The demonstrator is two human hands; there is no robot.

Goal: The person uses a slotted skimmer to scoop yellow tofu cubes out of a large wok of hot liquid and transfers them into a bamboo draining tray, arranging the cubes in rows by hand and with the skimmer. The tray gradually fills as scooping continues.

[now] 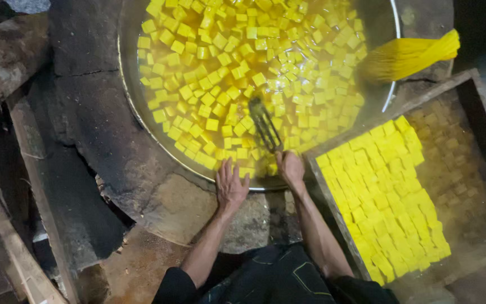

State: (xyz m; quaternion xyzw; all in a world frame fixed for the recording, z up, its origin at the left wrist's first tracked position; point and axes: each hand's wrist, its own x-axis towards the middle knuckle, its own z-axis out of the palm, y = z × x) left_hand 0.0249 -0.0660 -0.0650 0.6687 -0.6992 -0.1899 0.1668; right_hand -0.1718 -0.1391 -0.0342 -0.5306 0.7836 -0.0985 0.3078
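Observation:
A wide metal pan (127, 95) holds many yellow cubes (243, 62) floating in yellowish liquid. My right hand (289, 167) grips the handle of a dark slotted spatula (264, 124), whose blade lies among the cubes near the pan's front edge. My left hand (230, 186) rests flat, fingers spread, on the pan's front rim beside the right hand, holding nothing.
A wooden tray (479, 112) at the right holds rows of yellow cubes (386, 191). A yellow-stained brush or bundle (409, 55) lies on the pan's right rim. The pan sits in a dark stone hearth (97, 129); wooden logs (7, 53) lie at the left.

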